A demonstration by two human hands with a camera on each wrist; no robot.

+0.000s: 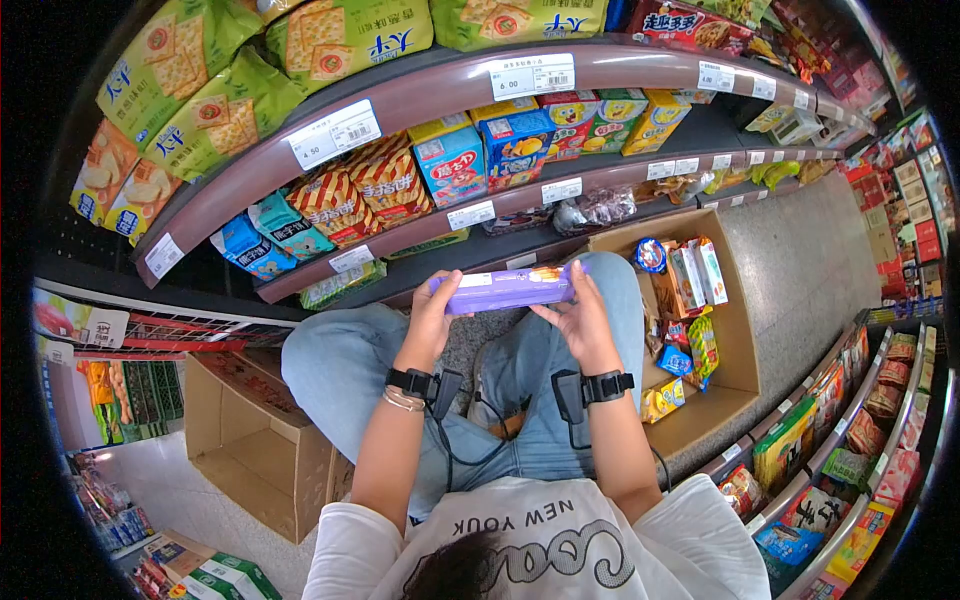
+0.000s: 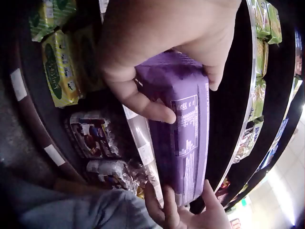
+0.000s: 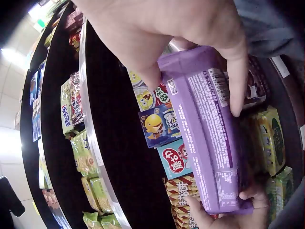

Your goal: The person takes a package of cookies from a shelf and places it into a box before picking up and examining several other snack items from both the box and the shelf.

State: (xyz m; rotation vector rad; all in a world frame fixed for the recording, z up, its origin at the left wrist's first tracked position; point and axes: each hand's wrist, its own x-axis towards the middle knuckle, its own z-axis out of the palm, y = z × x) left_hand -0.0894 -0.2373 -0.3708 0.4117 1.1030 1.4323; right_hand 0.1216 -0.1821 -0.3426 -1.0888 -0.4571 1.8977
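Observation:
A long purple snack packet [image 1: 508,290] is held level above the person's lap, one end in each hand. The left hand [image 1: 430,312] pinches its left end, thumb on the near face. At the opposite end the right hand [image 1: 584,322] grips it between thumb and fingers. In the left wrist view the packet [image 2: 183,138] shows a printed label box, with the left hand [image 2: 167,40] across its top. Small print and a barcode cover the side of the packet [image 3: 205,129] seen in the right wrist view, where the right hand [image 3: 178,33] holds the upper end.
Snack shelves [image 1: 430,85] curve close in front, with boxes and bags on them. An open carton [image 1: 735,395] holding several snack packs stands by the right knee. Another cardboard box [image 1: 245,440] sits by the left knee. More stocked shelves [image 1: 800,470] line the right.

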